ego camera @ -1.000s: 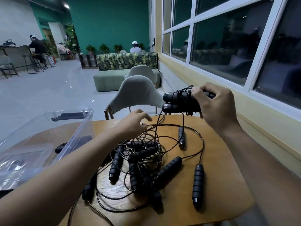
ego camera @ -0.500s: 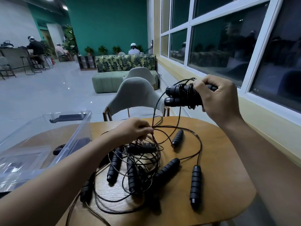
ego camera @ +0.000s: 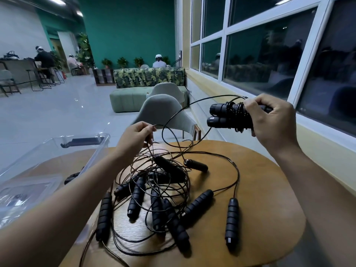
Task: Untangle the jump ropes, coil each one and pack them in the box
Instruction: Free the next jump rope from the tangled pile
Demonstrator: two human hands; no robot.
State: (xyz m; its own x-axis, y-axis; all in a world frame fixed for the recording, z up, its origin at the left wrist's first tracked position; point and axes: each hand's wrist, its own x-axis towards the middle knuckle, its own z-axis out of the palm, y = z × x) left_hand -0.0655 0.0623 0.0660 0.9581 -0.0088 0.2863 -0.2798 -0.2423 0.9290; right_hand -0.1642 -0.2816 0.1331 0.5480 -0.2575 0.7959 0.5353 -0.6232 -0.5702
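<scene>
Right hand is up above the table's far right edge, fingers and thumb curled tight round a pair of black handles. They lie side by side with thin cord wound several turns round them, free ends sticking out toward the table's left. Left hand is up above the middle of the table's far edge, thumb and fingertips pinching a black cord that arcs up and across to the wound pair. More strands hang from the pinch down to the table. The other jump ropes sit as a tangled heap on the table's middle: many foam-grip black handles crossed over each other, thin cords looping over and around. A lone handle lies apart on the table's right side, its cord running round the heap's far side. A left handle lies on the table's left part, beside the left forearm. A short handle rests on the table's far part, just beyond the heap. Clear plastic box stands at the table's left edge, open on top; contents blurred, cannot tell. Grey chair stands past the table's far edge.
</scene>
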